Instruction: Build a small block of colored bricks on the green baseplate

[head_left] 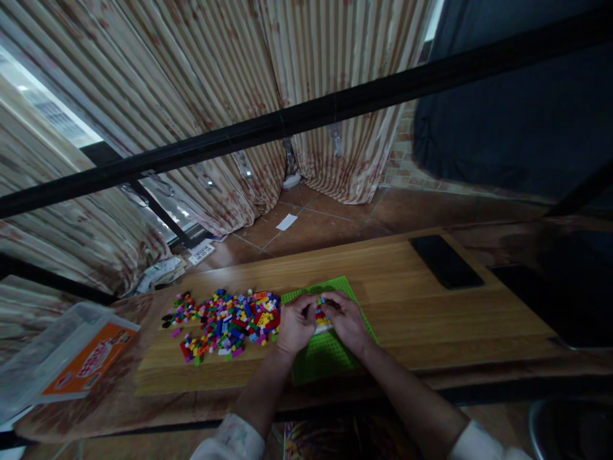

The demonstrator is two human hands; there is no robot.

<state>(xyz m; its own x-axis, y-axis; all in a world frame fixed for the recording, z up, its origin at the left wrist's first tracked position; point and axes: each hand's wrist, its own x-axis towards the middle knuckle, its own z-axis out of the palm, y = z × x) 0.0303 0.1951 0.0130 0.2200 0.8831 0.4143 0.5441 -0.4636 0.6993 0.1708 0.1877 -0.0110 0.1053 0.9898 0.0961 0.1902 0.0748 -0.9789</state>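
Observation:
Over a green studded baseplate (311,367), my left hand (297,324) and my right hand (348,321) come close together with their fingers closed in a pinch. Between the fingertips shows a tiny blue-green toy brick (322,299), partly hidden by the fingers. Just below it, a small build of toy bricks (322,321) in red, yellow and white stands on the baseplate. My hands cover its two sides. Left of my left hand lies a spread pile of loose toy bricks (230,322) in many colours.
The wooden board (397,306) carries a black phone (446,260) at its right. A clear plastic box (67,358) with an orange label sits at the far left. A dark flat object (536,306) lies at right. A black bar (306,121) crosses in front of the curtains (230,76).

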